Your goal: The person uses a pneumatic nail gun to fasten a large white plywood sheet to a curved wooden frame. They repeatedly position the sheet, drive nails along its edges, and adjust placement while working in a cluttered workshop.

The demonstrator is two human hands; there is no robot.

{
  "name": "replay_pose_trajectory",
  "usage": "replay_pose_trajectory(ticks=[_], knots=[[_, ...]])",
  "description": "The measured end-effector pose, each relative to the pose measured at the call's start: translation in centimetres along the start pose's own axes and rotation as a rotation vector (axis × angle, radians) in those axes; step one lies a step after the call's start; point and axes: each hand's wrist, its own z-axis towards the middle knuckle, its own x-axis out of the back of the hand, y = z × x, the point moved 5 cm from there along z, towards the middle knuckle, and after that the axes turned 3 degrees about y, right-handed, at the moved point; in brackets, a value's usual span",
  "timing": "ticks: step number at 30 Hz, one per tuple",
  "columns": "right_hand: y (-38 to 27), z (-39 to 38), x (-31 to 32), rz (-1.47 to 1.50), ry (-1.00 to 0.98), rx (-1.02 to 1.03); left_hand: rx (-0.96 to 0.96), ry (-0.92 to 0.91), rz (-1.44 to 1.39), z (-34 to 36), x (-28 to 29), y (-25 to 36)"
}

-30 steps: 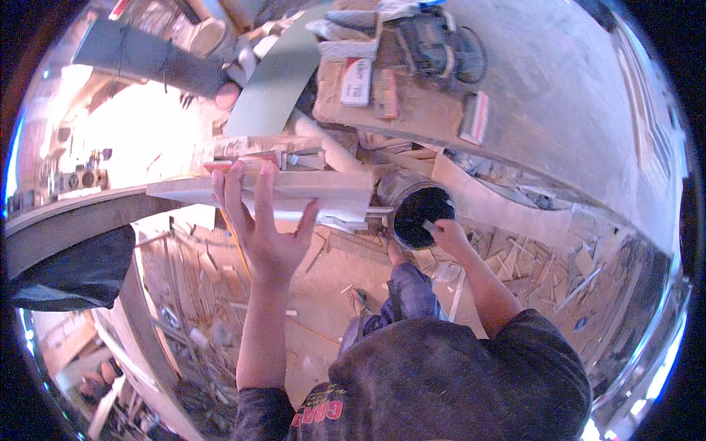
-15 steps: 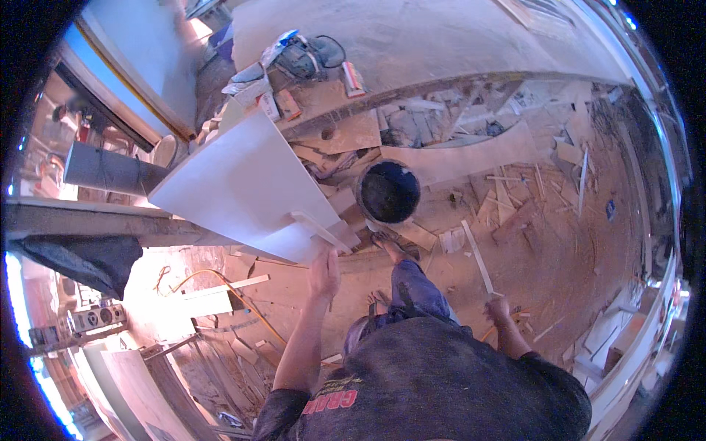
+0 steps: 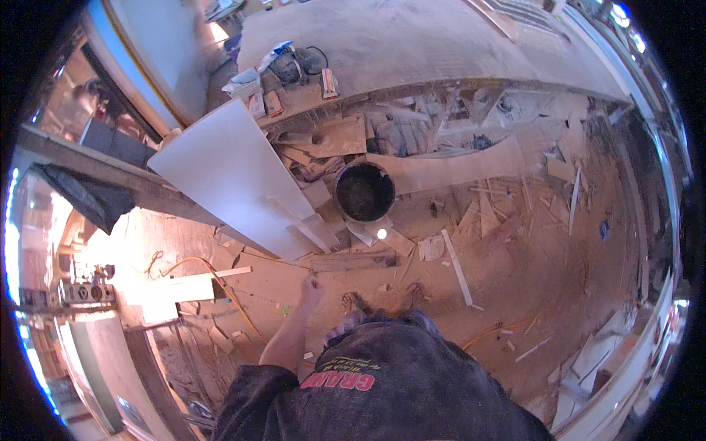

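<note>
My left hand (image 3: 312, 290) is held low in front of me, its fingers curled closed. Whatever may be inside them is too small to make out. Just beyond it is the lower corner of a large white panel (image 3: 228, 169), which leans at a slant. A narrow pale strip (image 3: 298, 222) lies along the panel's lower right part, apart from my hand. My right hand is out of sight. Ahead stands a round black bucket (image 3: 364, 192), dark inside.
A dusty workbench (image 3: 434, 44) spans the far side, holding a power tool (image 3: 290, 66) and small boxes. Wood offcuts (image 3: 485, 209) litter the floor, and a long pale strip (image 3: 457, 268) lies right of my feet. An orange cord (image 3: 235, 298) runs at left.
My left hand has drawn back from the panel's lower corner. My right hand has left the view. My feet now stand side by side, and the view has shifted.
</note>
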Motion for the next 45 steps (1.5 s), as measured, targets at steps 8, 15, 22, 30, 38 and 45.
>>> replay_pose_trajectory(ticks=[8, 15, 22, 30, 38, 45], knots=[[0.0, 10.4, 13.8, 0.952, 0.23, 0.005, -0.264, 0.535, -0.032, 17.9, 7.0, 23.9], [16.2, 11.3, 1.7, 0.612, 0.376, -0.048, -0.269, 0.665, 0.011, 34.8, 12.9, 31.1], [1.0, -0.7, -4.3, 0.502, 0.054, -0.248, -0.275, 0.646, 0.076, 48.7, 15.6, 35.2], [-4.7, -7.4, -3.7, 0.624, 0.033, -0.329, 0.05, 0.383, 0.276, 57.1, 14.4, 33.0], [-1.1, -15.6, -13.0, 1.158, 0.168, -0.459, -0.392, 0.389, 0.481, 60.4, 13.5, 39.4], [0.0, -15.5, -10.8, 0.699, 0.006, -0.532, -0.866, 0.71, 0.244, 47.8, 7.5, 46.6]])
